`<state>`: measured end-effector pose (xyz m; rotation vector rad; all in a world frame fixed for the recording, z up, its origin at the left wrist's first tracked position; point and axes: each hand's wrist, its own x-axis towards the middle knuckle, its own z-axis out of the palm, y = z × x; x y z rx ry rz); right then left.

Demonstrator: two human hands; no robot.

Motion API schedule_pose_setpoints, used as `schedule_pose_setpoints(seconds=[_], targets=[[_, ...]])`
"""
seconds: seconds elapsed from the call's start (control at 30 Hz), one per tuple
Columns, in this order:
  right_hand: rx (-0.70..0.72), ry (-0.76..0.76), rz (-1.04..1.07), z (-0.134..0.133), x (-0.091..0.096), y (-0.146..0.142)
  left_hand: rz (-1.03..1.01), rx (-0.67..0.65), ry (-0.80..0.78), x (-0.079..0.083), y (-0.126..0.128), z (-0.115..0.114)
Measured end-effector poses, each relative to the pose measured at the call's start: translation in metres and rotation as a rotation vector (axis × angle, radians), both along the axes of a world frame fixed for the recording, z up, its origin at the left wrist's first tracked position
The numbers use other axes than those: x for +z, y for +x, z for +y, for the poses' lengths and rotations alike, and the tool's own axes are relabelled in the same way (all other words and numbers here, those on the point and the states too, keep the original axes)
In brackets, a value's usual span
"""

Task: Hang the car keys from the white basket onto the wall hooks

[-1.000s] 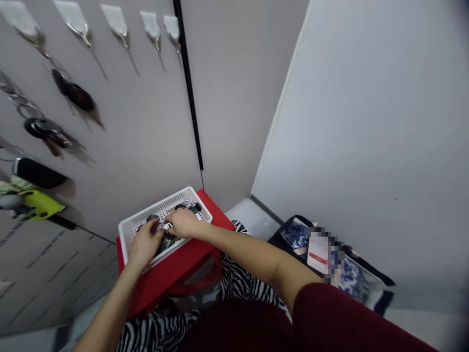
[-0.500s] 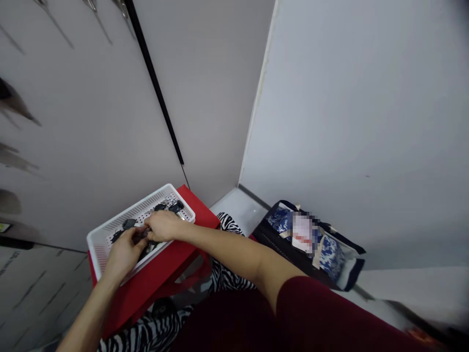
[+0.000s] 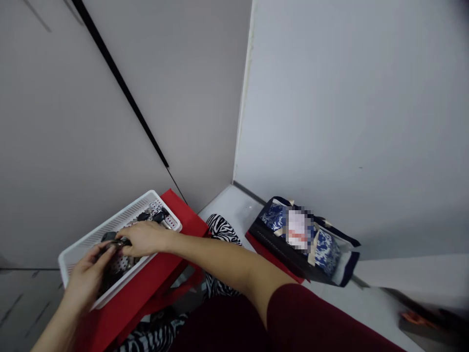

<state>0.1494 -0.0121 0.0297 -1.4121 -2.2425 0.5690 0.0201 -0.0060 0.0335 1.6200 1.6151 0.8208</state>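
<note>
A white plastic basket [image 3: 106,227] holds a jumble of small dark and silvery pieces whose kind I cannot make out. Over its left half, my left hand [image 3: 86,271] pinches a small dark, shiny object [image 3: 119,243] between thumb and fingers. My right hand [image 3: 144,238] reaches in from the right, its fingers closed at the other side of the same object. Most of that object is covered by the fingers. Several dark pieces [image 3: 157,216] lie at the basket's right end, beyond my right hand.
Under the basket is a red stool or small table [image 3: 185,210]. A dark bag with blue-and-white patterned contents [image 3: 326,254] stands on the right, against the pale wall [image 3: 348,122]. Grey panels with a black strip [image 3: 124,88] rise behind the basket. My zebra-striped trouser leg [image 3: 223,230] is beside the stool.
The view has turned, so the basket and both hands sit farther left and slightly lower in it. Both hands stay together over the basket, and more of the dark object shows between the fingers.
</note>
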Motion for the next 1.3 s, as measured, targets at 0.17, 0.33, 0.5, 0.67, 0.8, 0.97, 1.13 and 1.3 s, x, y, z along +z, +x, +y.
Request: schedule_pose_setpoints(seconds=[0.17,0.33,0.5,0.67,0.8,0.97,1.13,1.3], targets=[[0.001,-0.042,0.03,0.0,0.004,0.004,-0.421,0.153,-0.339,0.016,0.01,-0.007],[-0.065,-0.04,0.109,-0.003,0.007,0.008,-0.456,0.183,-0.32,0.026,0.018,-0.008],[-0.138,0.007,0.161,-0.005,0.003,0.007,-0.419,0.129,-0.267,0.021,0.016,-0.003],[-0.189,0.061,0.289,-0.003,-0.001,0.002,-0.288,0.041,-0.154,0.022,0.006,0.0],[-0.177,0.075,0.414,-0.002,-0.004,-0.003,-0.169,-0.056,-0.032,0.022,-0.002,0.001],[-0.182,0.035,0.577,0.001,-0.005,-0.009,0.042,-0.158,0.175,0.016,-0.015,0.0],[-0.194,-0.126,0.623,0.009,0.017,-0.011,0.213,-0.141,0.464,0.022,-0.025,0.001],[-0.18,-0.205,0.627,0.021,0.048,-0.012,0.117,-0.115,0.443,0.027,-0.028,0.006]])
